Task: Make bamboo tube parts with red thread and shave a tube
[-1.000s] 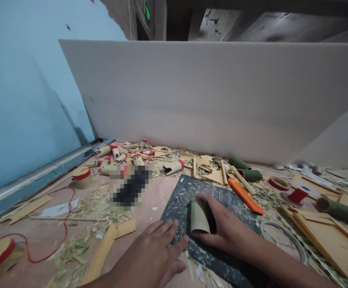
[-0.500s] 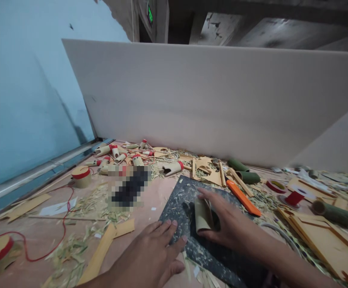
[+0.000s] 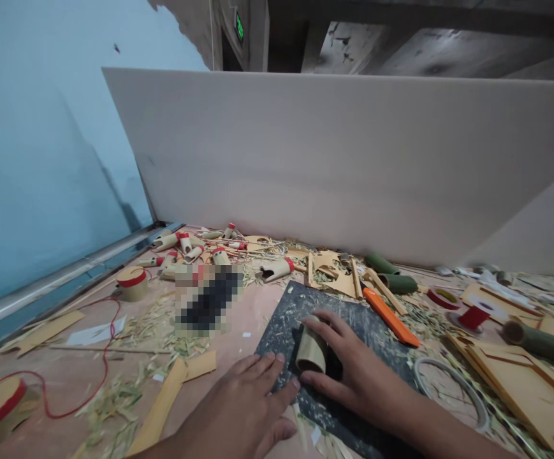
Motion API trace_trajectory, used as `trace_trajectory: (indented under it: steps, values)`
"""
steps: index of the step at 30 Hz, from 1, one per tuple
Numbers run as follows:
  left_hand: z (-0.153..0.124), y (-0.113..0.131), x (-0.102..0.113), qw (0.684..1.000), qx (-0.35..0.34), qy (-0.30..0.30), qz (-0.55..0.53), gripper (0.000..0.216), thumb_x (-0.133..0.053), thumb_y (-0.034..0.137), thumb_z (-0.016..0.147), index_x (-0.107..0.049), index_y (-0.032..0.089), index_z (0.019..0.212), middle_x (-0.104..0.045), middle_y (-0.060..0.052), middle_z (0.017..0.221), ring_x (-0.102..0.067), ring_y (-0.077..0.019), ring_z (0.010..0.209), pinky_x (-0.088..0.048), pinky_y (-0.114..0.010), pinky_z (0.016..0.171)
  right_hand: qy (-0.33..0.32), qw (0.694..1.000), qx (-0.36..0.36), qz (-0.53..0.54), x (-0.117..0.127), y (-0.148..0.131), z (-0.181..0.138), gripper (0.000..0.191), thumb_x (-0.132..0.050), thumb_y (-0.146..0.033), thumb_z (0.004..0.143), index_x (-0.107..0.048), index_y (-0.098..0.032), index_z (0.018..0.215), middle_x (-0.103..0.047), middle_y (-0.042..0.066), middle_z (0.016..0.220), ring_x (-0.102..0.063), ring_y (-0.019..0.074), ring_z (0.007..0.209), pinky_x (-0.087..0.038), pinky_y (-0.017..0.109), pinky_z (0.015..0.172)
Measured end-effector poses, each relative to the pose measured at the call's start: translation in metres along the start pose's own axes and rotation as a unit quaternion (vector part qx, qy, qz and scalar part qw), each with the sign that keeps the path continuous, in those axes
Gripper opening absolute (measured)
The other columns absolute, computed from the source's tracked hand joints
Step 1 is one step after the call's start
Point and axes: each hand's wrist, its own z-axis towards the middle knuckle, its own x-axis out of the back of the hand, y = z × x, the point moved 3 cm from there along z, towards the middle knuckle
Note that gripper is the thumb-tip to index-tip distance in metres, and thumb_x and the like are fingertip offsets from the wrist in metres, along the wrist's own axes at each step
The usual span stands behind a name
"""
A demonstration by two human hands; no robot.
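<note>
My right hand [image 3: 353,370] is closed round a short pale bamboo tube [image 3: 311,352], which lies on its side on a dark cutting mat [image 3: 286,319], its open end toward me. My left hand [image 3: 238,408] lies flat with fingers stretched out, its fingertips pressing the mat's near left edge just beside the tube. It holds nothing.
An orange utility knife [image 3: 390,316] lies right of the mat. Green bamboo pieces [image 3: 396,280], wooden cut-outs [image 3: 520,376], red tape rolls [image 3: 131,282] and small red-tipped bamboo tubes [image 3: 195,248] litter the table. A white board [image 3: 343,166] stands at the back. Shavings lie all over.
My right hand has turned the bamboo tube on the mat, from standing tilted to lying with its opening toward me. My left hand has stayed put.
</note>
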Motion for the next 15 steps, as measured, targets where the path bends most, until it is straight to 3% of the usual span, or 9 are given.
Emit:
trace_trajectory:
  steps: [4, 7, 10, 15]
  values:
    - [0.001, 0.002, 0.001, 1.000, -0.002, -0.024, 0.015, 0.046, -0.063, 0.045, 0.102, -0.068, 0.024, 0.142, -0.060, -0.016, 0.148, -0.063, -0.0351, 0.135, -0.049, -0.044, 0.112, 0.010, 1.000, 0.004, -0.019, -0.007, 0.001, -0.004, 0.076, -0.068, -0.047, 0.093, -0.040, -0.019, 0.157, -0.038, 0.021, 0.165, -0.040, 0.0374, 0.152, -0.036, 0.057, 0.124]
    - [0.001, 0.000, -0.002, 1.000, -0.002, -0.004, 0.004, 0.045, -0.060, 0.049, 0.103, -0.069, 0.026, 0.141, -0.061, -0.014, 0.148, -0.063, -0.0329, 0.135, -0.048, -0.043, 0.113, 0.040, 0.999, -0.015, -0.004, -0.007, 0.004, -0.005, 0.080, -0.073, -0.041, 0.087, -0.036, -0.015, 0.153, -0.051, 0.023, 0.151, -0.053, 0.0375, 0.140, -0.046, 0.056, 0.116]
    - [0.000, -0.002, -0.006, 1.000, -0.003, 0.012, -0.003, 0.046, -0.057, 0.051, 0.104, -0.069, 0.026, 0.141, -0.062, -0.013, 0.148, -0.063, -0.0321, 0.135, -0.047, -0.042, 0.114, 0.048, 0.999, -0.022, 0.003, 0.002, 0.004, -0.004, 0.065, -0.074, -0.038, 0.086, -0.046, -0.020, 0.143, -0.057, 0.018, 0.140, -0.062, 0.0340, 0.126, -0.054, 0.052, 0.107]
    - [-0.001, -0.002, -0.006, 1.000, -0.001, 0.013, -0.002, 0.046, -0.055, 0.052, 0.105, -0.070, 0.027, 0.140, -0.063, -0.013, 0.147, -0.064, -0.0317, 0.134, -0.048, -0.042, 0.112, 0.055, 0.997, 0.002, -0.060, 0.023, 0.006, -0.002, 0.045, -0.070, -0.049, 0.091, -0.067, -0.025, 0.130, -0.053, 0.016, 0.145, -0.059, 0.0376, 0.130, -0.049, 0.057, 0.111]
